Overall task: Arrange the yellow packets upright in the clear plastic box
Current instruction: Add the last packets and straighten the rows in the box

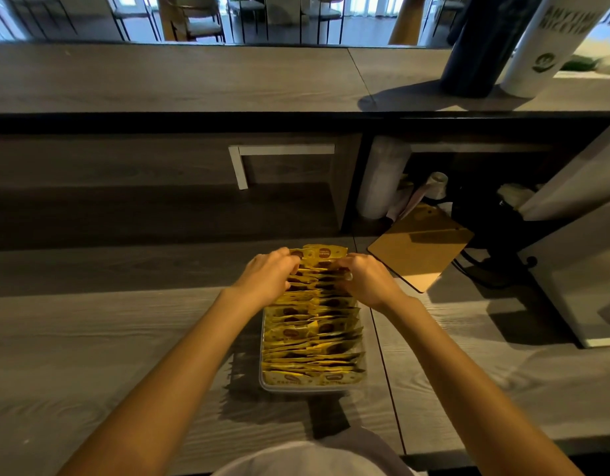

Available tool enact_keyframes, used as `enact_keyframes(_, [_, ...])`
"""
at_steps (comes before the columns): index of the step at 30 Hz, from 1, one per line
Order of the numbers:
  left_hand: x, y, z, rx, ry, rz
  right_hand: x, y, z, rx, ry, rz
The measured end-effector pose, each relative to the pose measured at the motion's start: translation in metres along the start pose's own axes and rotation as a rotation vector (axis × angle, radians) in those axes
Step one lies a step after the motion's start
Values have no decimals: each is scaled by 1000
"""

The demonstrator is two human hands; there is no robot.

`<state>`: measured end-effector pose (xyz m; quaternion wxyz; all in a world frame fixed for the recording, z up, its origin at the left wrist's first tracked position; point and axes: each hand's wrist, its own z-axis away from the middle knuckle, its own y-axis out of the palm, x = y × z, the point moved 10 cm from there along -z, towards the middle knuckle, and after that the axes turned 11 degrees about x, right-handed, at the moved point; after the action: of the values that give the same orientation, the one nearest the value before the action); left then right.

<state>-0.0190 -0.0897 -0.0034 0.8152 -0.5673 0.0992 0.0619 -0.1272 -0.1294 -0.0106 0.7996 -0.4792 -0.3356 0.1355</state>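
Many yellow packets (312,333) upright in clear box (262,381) (seemingly full), both hands (267,274) at far end

Head view (wide-angle), forward and down, close.

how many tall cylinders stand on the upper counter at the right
2: a dark cylinder on the counter at the right, and a white printed cylinder just right of it. The frame edge crops both tops, and more may stand out of view.
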Motion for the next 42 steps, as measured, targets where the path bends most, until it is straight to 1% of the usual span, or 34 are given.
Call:
enact_keyframes(3, [-2, 8, -4, 41, 24, -4, -4, 6, -10, 55, 26, 12])
enact_keyframes(5, [-2, 12, -6, 53, 44, 21, -6, 10, -14, 63, 41, 22])
enact_keyframes(8, [-1, 13, -6, 59, 54, 39, -7, 16, -15, 45, 38, 19])
enact_keyframes(13, [8, 4, -11, 163, 16, 194, -8, 3, -18, -17, 21, -13])
enact_keyframes(18, [-1, 15, -11, 250, 6, 115, -7, 13, -20, 46, 29, 4])
enact_keyframes(20, [1, 15, -8, 262, -11, 135, -8, 16, -19, 51, 22, -22])
enact_keyframes(22, [8, 6, -6, 235, -41, 181, -10, 13, -16, 52, 14, -80])
enact_keyframes(23, [12, -2, -7, 186, -49, 200, -11, 8, -14, 29, 21, -127])
enact_keyframes(25, [21, -22, -10, 34, -69, 219, -18, -11, -10, -96, 55, -216])
enact_keyframes(26, [24, -29, -11, -36, -79, 211, -21, -23, -7, -186, 66, -211])
enact_keyframes(27, [26, -33, -12, -77, -83, 199, -21, -32, -4, -259, 65, -181])
enact_keyframes(28, [25, -33, -14, -84, -79, 191, -20, -37, -4, -298, 54, -153])
enact_keyframes(29, [26, -28, -18, -62, -75, 190, -19, -38, -6, -296, 41, -133])
enact_keyframes(31, [26, -16, -25, 7, -82, 211, -19, -29, -15, -207, 8, -109])
enact_keyframes(33, [27, -9, -31, 39, -94, 207, -20, -21, -23, -120, -10, -82])
enact_keyframes(36, [25, -5, -36, 99, -74, 196, -19, -18, -31, -53, -26, -47])
enact_keyframes(40, [23, 11, -38, 260, -29, 200, -14, -4, -41, 92, -29, 4])
enact_keyframes(42, [23, 15, -38, 285, -27, 204, -15, -1, -43, 111, -9, -13])
